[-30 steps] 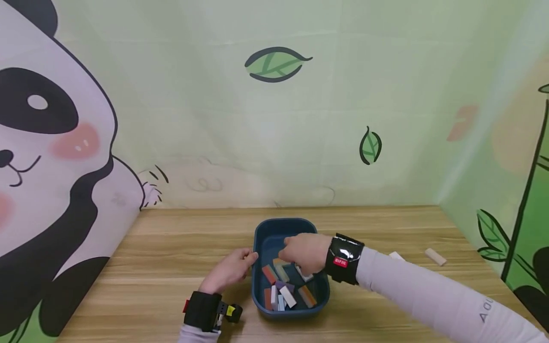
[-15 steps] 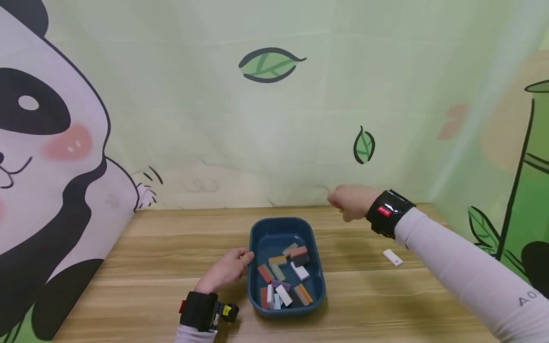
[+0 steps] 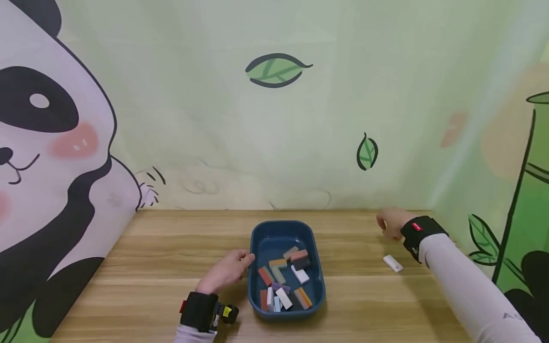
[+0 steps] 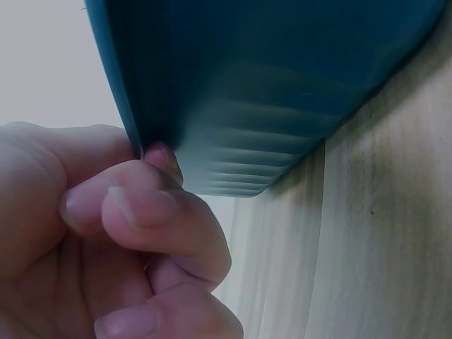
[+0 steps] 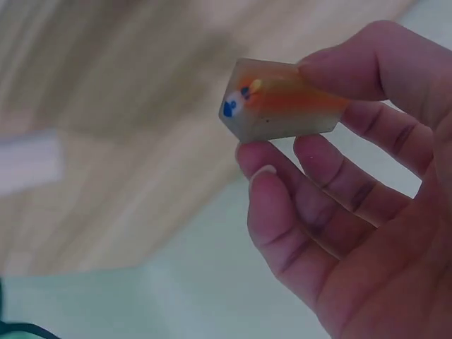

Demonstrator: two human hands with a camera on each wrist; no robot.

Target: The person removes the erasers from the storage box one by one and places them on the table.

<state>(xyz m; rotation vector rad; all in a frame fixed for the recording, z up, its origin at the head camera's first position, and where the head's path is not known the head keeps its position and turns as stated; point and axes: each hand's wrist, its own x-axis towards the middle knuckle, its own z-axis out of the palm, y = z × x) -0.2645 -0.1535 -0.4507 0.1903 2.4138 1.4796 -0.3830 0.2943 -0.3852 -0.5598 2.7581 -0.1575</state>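
My left hand (image 3: 227, 270) grips the left rim of a dark blue rectangular bin (image 3: 255, 233); in the left wrist view, curled fingers (image 4: 166, 219) meet at the rim. Several small coloured blocks lie jumbled in the bin, among them a white block (image 3: 284, 298) and a reddish block on a dark one (image 3: 299, 257). Out over the back right of the table is my right hand (image 3: 393, 223). It pinches a small translucent block (image 5: 282, 106) with orange and grey bands and a tiny blue-white print, thumb above and fingers below.
A white block (image 3: 392, 263) lies on the wooden table (image 3: 356, 305), right of the bin and in front of the right hand. Behind the table hangs a printed backdrop (image 3: 206, 114) with a panda and leaves. My right sleeve (image 3: 467, 281) covers the table's right side.
The right hand has gone from over the bin to the back right of the table. A pale block seen there a second ago no longer shows. The left hand stays at the rim.
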